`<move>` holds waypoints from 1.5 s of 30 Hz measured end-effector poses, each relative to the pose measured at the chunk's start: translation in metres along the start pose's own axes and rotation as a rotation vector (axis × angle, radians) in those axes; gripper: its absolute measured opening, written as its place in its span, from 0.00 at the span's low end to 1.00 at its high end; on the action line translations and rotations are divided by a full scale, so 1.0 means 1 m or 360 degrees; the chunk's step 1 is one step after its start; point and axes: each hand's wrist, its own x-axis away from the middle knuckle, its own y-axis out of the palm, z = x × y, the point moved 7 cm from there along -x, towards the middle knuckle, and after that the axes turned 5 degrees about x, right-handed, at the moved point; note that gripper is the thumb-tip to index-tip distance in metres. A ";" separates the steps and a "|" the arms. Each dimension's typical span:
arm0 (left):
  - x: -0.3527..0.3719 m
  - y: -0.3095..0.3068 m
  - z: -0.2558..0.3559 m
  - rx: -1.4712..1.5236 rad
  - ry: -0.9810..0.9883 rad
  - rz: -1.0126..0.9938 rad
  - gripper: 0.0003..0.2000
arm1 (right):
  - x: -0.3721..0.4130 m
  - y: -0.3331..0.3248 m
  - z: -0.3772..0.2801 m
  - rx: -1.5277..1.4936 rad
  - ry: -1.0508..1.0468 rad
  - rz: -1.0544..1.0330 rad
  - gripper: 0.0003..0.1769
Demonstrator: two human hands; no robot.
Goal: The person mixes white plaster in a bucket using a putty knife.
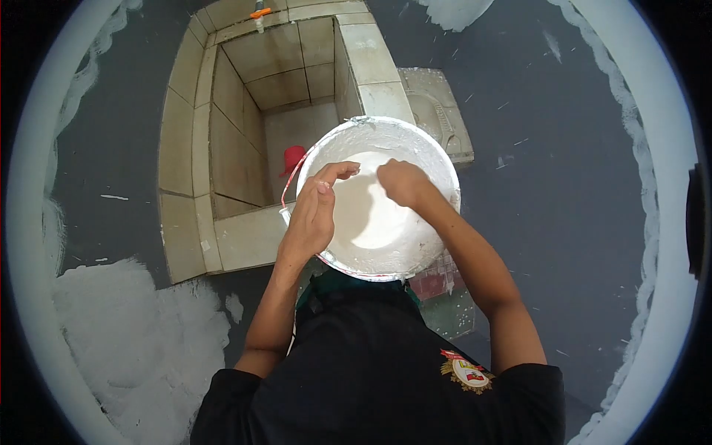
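Observation:
A white bucket (437, 245) with a smeared rim sits right in front of my body, holding a smooth white paint-like mixture (382, 222). My left hand (315, 211) is over the bucket's left side, fingers loosely curved and apart, with nothing seen in it; white specks mark its fingers. Over the mixture, my right hand (404, 184) is closed with its back toward me. Whatever its fingers may hold is hidden. The two hands are a short gap apart. A thin red handle (291, 176) hangs at the bucket's left edge.
Beyond the bucket stands a tiled basin (241, 241), with a red dipper (294, 158) inside and an orange-handled tap (259, 13) above. A squat toilet (437, 111) lies to the right. Dark walls (564, 185) surround it, with a large white patch (141, 341) at lower left.

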 end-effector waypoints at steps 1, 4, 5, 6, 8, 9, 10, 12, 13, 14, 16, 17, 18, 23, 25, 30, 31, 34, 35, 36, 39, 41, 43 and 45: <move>0.000 0.000 0.000 -0.0008 -0.0005 0.0003 0.38 | -0.002 0.002 -0.010 -0.0046 -0.0020 -0.0018 0.10; 0.000 -0.002 -0.003 -0.0016 -0.0028 0.0025 0.38 | 0.000 0.021 -0.041 -0.0026 -0.0216 -0.0014 0.08; 0.000 -0.002 -0.005 -0.0007 -0.0041 0.0034 0.38 | 0.005 0.028 -0.050 -0.0074 -0.0253 -0.0068 0.09; 0.000 -0.002 -0.006 0.0003 -0.0053 0.0041 0.38 | 0.010 0.031 -0.057 -0.0123 -0.0289 -0.0120 0.10; 0.000 -0.001 -0.002 -0.0005 -0.0060 0.0058 0.38 | 0.020 0.038 -0.063 -0.0105 -0.0350 -0.0347 0.12; 0.001 -0.002 -0.001 -0.0011 -0.0066 0.0070 0.38 | 0.024 0.038 -0.067 -0.0096 -0.0385 -0.0462 0.13; 0.001 -0.003 -0.002 -0.0017 -0.0059 0.0068 0.38 | 0.027 0.036 -0.068 -0.0073 -0.0416 -0.0524 0.14; 0.002 -0.003 -0.005 -0.0026 -0.0041 0.0057 0.37 | 0.037 0.034 -0.064 -0.0033 -0.0471 -0.0645 0.16; 0.001 -0.002 -0.005 -0.0016 -0.0043 0.0059 0.37 | 0.040 0.030 -0.058 -0.0016 -0.0464 -0.0683 0.16; 0.002 -0.002 -0.005 -0.0005 -0.0048 0.0059 0.37 | 0.040 0.025 -0.051 -0.0001 -0.0458 -0.0722 0.16; 0.001 -0.002 -0.004 0.0015 -0.0047 0.0055 0.38 | 0.049 0.005 -0.040 -0.0019 -0.0370 -0.0648 0.16; 0.001 -0.003 -0.004 0.0027 -0.0044 0.0053 0.39 | 0.058 -0.013 -0.035 -0.0049 -0.0289 -0.0537 0.16; 0.002 -0.003 -0.004 0.0041 -0.0042 0.0052 0.40 | 0.064 -0.028 -0.031 -0.0079 -0.0209 -0.0429 0.15; 0.001 -0.002 -0.002 0.0029 -0.0087 0.0061 0.39 | 0.063 -0.049 -0.012 0.0187 0.0020 -0.0002 0.10; 0.001 -0.001 -0.001 0.0051 -0.0101 0.0056 0.40 | 0.050 -0.035 -0.008 0.0226 0.0071 0.0221 0.08; 0.003 -0.003 -0.006 0.0061 -0.0118 0.0046 0.40 | 0.037 0.012 -0.019 0.0293 0.0064 0.0327 0.11; 0.004 -0.003 -0.007 0.0062 -0.0120 0.0052 0.39 | 0.038 0.019 -0.024 0.0309 0.0053 0.0280 0.11; 0.002 -0.002 -0.008 0.0063 -0.0111 0.0051 0.36 | 0.041 0.029 -0.040 0.0269 -0.0022 0.0061 0.10; 0.002 -0.002 -0.008 0.0059 -0.0109 0.0048 0.36 | 0.043 0.030 -0.045 0.0218 -0.0091 0.0030 0.10; 0.002 -0.003 -0.008 0.0053 -0.0109 0.0046 0.36 | 0.045 0.030 -0.050 0.0165 -0.0162 -0.0002 0.10; 0.002 -0.003 -0.002 0.0079 -0.0087 0.0024 0.40 | 0.045 0.033 -0.053 0.0064 -0.0271 -0.0238 0.09; 0.002 -0.003 -0.002 0.0112 -0.0095 0.0027 0.41 | 0.043 0.039 -0.054 -0.0034 -0.0346 -0.0302 0.11; 0.002 -0.004 -0.001 0.0141 -0.0092 0.0033 0.41 | 0.038 0.048 -0.056 -0.0164 -0.0400 -0.0352 0.13; 0.002 -0.005 0.000 0.0168 -0.0076 0.0042 0.42 | 0.038 0.044 -0.057 -0.0344 -0.0415 -0.0399 0.17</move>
